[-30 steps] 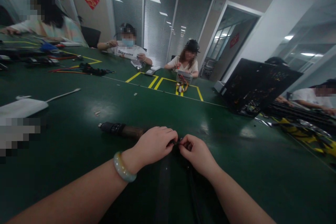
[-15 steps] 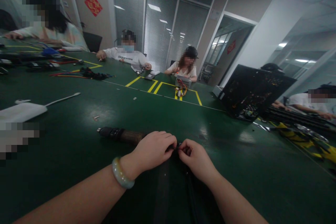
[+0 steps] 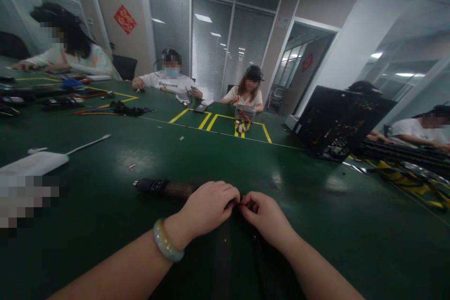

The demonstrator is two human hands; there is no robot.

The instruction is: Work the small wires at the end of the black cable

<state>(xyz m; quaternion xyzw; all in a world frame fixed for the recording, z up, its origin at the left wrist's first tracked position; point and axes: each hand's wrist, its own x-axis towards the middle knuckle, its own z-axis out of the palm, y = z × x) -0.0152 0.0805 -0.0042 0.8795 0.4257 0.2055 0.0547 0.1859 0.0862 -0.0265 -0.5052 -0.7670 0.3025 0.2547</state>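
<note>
My left hand (image 3: 211, 206), with a pale green bangle on its wrist, and my right hand (image 3: 265, 215) meet fingertip to fingertip low in the middle of the view. Both are closed in a pinch on a small dark part between them that I cannot make out. Under my hands lies a flat black object (image 3: 242, 262) with a lighter strip down it. A dark cylindrical tool (image 3: 161, 187) lies on the green table (image 3: 105, 206) just left of my left hand, partly hidden behind it.
A white flat device with a cable (image 3: 35, 163) lies at the left. An open black computer case (image 3: 337, 122) stands at the right, with black and yellow parts (image 3: 404, 168) beside it. Several other people sit along the far and right edges, working on wires and small parts.
My hands hold the same pinch; the view has tilted up slightly, so the hands and tool sit a little lower in the picture.
</note>
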